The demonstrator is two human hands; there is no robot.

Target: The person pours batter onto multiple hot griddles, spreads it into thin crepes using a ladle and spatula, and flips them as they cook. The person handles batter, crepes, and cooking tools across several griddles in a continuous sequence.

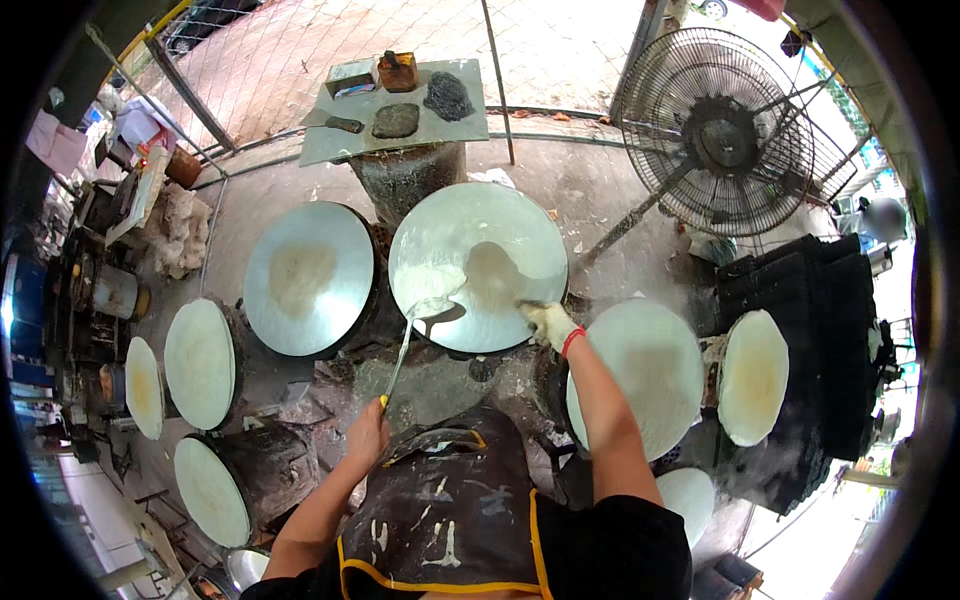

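Note:
My left hand [368, 433] grips the yellow-tipped handle of a metal ladle [433, 307]. The ladle's bowl is over the near left part of a large round griddle [517, 214], beside a pool of pale wet batter [426, 280]. Thin whitish streaks coat the griddle's far side, and a brownish patch marks its middle. At the near right rim is my right hand [556, 325], in a pale, soiled work glove with a red band at the wrist. Its fingertips look dark; whether they pinch something or touch the rim is unclear.
A bare round griddle [309, 277] stands on the left. Pale flat rounds cover griddles at the right [637, 375] and left [199, 364]. A large pedestal fan [718, 135] stands far right. Beyond, a board [466, 135] on a drum holds a trowel-like tool [343, 124] and pads.

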